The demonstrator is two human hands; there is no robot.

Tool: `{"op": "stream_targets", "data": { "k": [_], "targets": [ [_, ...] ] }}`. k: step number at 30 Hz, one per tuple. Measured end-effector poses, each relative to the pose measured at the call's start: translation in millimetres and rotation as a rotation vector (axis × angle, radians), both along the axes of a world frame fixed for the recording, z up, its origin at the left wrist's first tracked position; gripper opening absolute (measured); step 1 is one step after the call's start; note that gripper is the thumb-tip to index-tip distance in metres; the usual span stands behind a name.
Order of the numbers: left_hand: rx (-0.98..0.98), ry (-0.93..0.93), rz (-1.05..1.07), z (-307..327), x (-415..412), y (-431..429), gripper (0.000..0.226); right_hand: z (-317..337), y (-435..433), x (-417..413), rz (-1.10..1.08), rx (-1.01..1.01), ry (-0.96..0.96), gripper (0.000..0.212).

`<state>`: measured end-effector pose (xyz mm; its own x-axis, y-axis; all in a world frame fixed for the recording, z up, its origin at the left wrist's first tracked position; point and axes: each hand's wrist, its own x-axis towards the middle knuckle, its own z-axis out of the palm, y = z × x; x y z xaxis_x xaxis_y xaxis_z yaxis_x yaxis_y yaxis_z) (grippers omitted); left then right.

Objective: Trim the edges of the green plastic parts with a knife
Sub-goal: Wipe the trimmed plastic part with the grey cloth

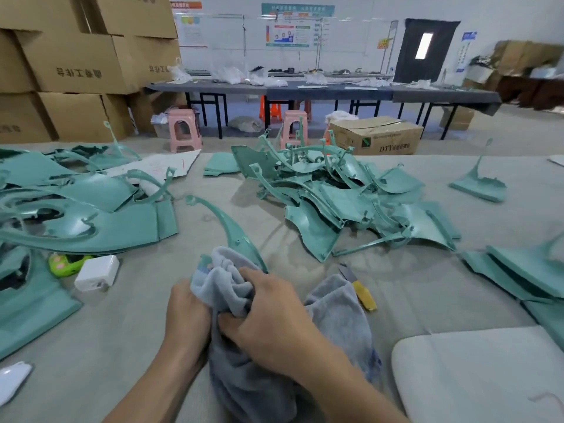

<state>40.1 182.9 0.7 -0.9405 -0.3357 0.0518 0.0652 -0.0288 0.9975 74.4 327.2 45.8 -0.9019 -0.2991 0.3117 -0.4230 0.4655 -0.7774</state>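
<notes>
On the grey tabletop, heaps of green parts lie left and right.
Both hands, left and right, grip a grey cloth wrapped round one curved green part; the yellow knife lies just beside.

I am looking down at a table where my left hand and right hand are meeting at the near middle, both sitting on a cloth; a curved part is running up and away from under that cloth; a knife is lying just right of the cloth; one pile of parts is sitting beyond the knife, another pile is lying at far left; a charger is resting left of my hands; boxes are standing behind the left pile.
</notes>
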Motion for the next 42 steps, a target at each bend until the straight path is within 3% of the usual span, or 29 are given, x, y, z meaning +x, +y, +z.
{"op": "stream_targets", "data": {
  "k": [2,6,8,10,12,14,17,19,21,23,25,26,29,30,32,34,37,39,41,42],
  "targets": [
    [-0.107,0.029,0.025,-1.4,0.5,-1.9,0.035,0.4,0.3,-5.6,-0.084,0.009,-0.005,0.019],
    [-0.327,0.087,0.101,6.8,-1.2,4.7,0.045,6.1,14.5,-28.0,-0.488,0.127,0.014,0.022],
    [-0.352,0.115,0.106,7.3,1.6,6.9,0.045,5.7,16.9,-26.2,-0.396,0.129,0.026,0.020],
    [-0.287,0.141,0.081,7.9,2.0,6.6,0.049,4.9,11.9,-14.5,-0.158,0.193,0.056,0.009],
    [-0.263,0.133,0.036,10.2,-1.3,2.9,0.062,2.5,2.8,-1.5,0.032,0.294,0.083,0.012],
    [-0.273,0.085,0.027,13.5,-3.5,-1.0,0.053,1.4,-1.8,-0.6,0.020,0.284,0.069,0.011],
    [0.001,0.003,0.009,14.2,0.0,3.3,0.035,4.5,5.3,-15.1,-0.305,0.248,-0.025,0.005],
    [0.068,-0.017,0.049,15.3,0.4,2.0,0.031,7.6,18.0,-25.7,-0.509,0.223,-0.116,0.016],
    [-0.038,0.031,0.189,20.5,1.2,-4.3,0.048,10.6,33.8,-29.6,-0.701,0.282,-0.098,0.019],
    [-0.376,0.118,0.400,25.8,6.1,-14.5,0.058,14.7,41.8,-26.6,-0.840,0.359,0.141,0.047],
    [-0.617,0.200,0.440,30.8,18.6,-10.8,0.050,19.8,36.5,-17.7,-0.711,0.190,0.356,0.056],
    [-0.650,0.239,0.347,29.4,24.1,-3.2,0.043,23.8,28.6,-10.6,-0.566,0.074,0.330,0.054],
    [-0.578,0.333,-0.105,26.7,36.0,34.4,0.032,23.0,4.7,1.0,-0.266,-0.219,-0.119,0.055],
    [-0.699,0.389,-0.197,26.9,38.6,41.5,0.036,17.6,3.9,-2.5,-0.267,-0.293,-0.187,0.047],
    [-0.919,0.476,-0.314,22.5,36.4,46.2,0.067,14.5,11.0,-12.4,-0.364,-0.487,-0.271,0.025],
    [-0.815,0.420,-0.352,24.0,31.7,41.0,0.073,15.9,20.5,-22.2,-0.371,-0.726,-0.439,0.018],
    [-0.630,0.308,-0.097,24.1,23.0,32.6,0.066,16.3,28.9,-27.3,-0.270,-0.955,-0.557,0.027],
    [-0.305,0.135,-0.095,24.6,18.8,30.0,0.075,16.8,30.9,-25.8,-0.264,-0.928,-0.599,0.021],
    [0.157,0.007,-0.243,20.1,14.0,26.6,0.060,17.2,32.0,-23.7,-0.276,-0.804,-0.602,0.012],
    [0.294,-0.039,-0.295,20.5,13.4,26.2,0.048,17.9,32.3,-22.8,-0.288,-0.725,-0.571,0.008]
  ]
}}
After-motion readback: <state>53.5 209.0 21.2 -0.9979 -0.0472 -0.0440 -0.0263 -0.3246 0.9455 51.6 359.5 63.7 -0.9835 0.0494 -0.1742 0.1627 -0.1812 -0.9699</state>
